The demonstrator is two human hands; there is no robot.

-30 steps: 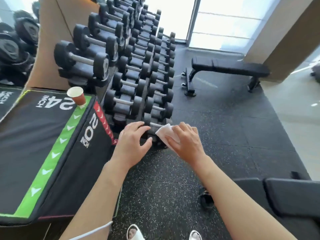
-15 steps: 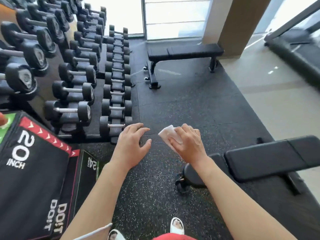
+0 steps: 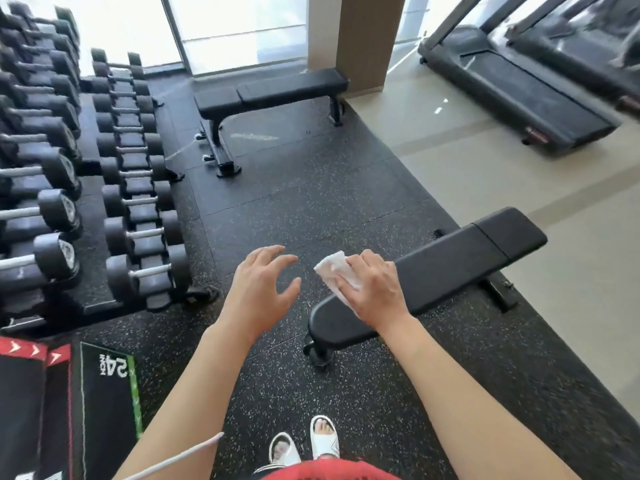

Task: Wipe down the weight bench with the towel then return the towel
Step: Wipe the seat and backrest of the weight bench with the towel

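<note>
Though half beneath fingers (image 3: 363,270), white towel (image 3: 333,269).

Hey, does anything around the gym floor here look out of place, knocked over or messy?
Nothing stands out. The dumbbells sit in rows on their rack, both weight benches stand upright, and the rubber floor shows no spills. The right hand holds the white towel; the left hand is empty.

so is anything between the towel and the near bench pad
Nothing visible. The right hand holds the towel over the near bench, whose pad is bare; contact can't be judged. The left hand hovers beside.
</note>
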